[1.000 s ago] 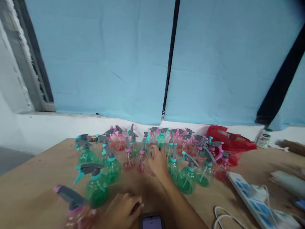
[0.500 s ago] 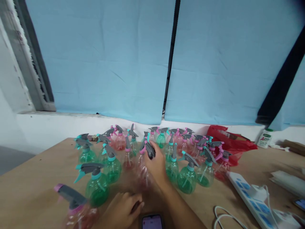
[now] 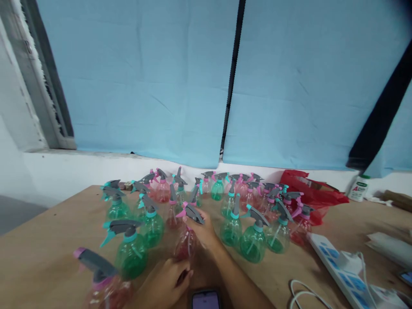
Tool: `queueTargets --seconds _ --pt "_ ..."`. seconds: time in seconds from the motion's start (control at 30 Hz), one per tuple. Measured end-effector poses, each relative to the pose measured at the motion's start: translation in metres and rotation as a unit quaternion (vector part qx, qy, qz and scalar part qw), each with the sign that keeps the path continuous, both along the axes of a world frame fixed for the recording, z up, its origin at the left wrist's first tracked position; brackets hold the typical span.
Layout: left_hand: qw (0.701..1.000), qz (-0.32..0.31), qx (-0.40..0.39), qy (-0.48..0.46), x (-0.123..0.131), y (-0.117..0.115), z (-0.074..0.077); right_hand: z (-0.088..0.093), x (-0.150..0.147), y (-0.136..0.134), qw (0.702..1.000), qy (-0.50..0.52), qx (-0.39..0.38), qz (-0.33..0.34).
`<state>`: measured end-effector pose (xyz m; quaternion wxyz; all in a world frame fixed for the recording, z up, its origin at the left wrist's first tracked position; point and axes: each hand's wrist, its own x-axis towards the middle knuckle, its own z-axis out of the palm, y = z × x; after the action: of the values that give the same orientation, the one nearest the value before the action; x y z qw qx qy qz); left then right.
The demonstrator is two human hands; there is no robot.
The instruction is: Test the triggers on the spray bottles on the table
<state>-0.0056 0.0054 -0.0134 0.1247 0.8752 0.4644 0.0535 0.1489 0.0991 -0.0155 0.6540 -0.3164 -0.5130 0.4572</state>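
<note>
A pink spray bottle (image 3: 186, 243) with a grey trigger head stands in front of me, tilted slightly. My right hand (image 3: 202, 227) is closed around its neck, just under the head. Low on the table rests my left hand (image 3: 169, 277), its fingers loosely curled and nothing visible in them. It is close to the bottle's base; whether they touch I cannot tell. Left of my hands are a green spray bottle (image 3: 131, 255) and a nearer pink spray bottle (image 3: 107, 292). A phone (image 3: 205, 299) lies between my forearms.
Several green and pink spray bottles stand in rows behind and to both sides, such as a green one (image 3: 252, 244) at right. A red plastic bag (image 3: 312, 193), a white bottle (image 3: 359, 189) and a power strip (image 3: 337, 268) with cables occupy the table's right side.
My right hand has moved down and toward me with the pink spray bottle, away from the back rows. My left hand has stayed nearly still.
</note>
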Motion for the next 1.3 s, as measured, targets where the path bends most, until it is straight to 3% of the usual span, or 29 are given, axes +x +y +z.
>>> queueTargets --seconds 0.17,0.33,0.63,0.9,1.2,1.3 --pt "1.000 -0.001 0.011 0.024 0.001 -0.001 0.002 0.014 0.009 -0.008 0.991 -0.113 0.010 0.069" --pt "0.999 -0.013 0.017 0.038 0.002 -0.002 0.005 0.025 0.020 -0.013 0.979 -0.125 0.057 0.151" --pt "0.999 -0.023 0.022 0.029 0.002 -0.001 0.006 0.018 0.013 -0.013 0.984 -0.052 -0.009 0.171" --pt "0.999 -0.023 0.028 0.027 0.001 0.000 0.005 0.021 0.021 -0.013 0.979 -0.124 0.040 0.158" --pt "0.999 -0.025 0.026 0.025 0.001 0.000 0.005 0.021 0.013 -0.015 0.987 -0.055 -0.028 0.146" --pt "0.999 -0.024 0.022 0.022 0.001 0.000 0.005 0.024 0.015 -0.015 0.986 -0.075 0.007 0.150"
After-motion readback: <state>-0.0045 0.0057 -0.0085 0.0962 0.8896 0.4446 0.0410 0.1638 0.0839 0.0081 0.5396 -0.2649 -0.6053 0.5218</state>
